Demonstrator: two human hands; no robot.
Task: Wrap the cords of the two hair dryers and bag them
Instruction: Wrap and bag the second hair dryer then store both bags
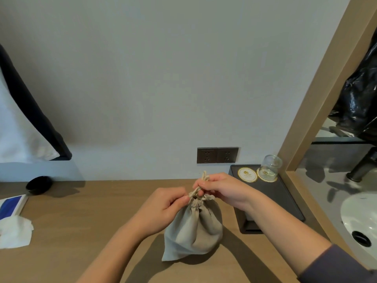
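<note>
- The grey cloth bag (193,231) stands bulging on the wooden surface (81,211), neck upward. No hair dryer shows, so one is probably inside.
- The left hand (165,207) comes in from the left, fingers pinched on the bag's gathered neck.
- The right hand (222,190), just beyond, has its fingers clamped on the drawstring (204,177), which rises upright above the neck.
- Tying off turns on that upright cord, which sits between both hands and equally near each.
- Farther back are a black tray (285,197) and an upturned glass (270,166).
</note>
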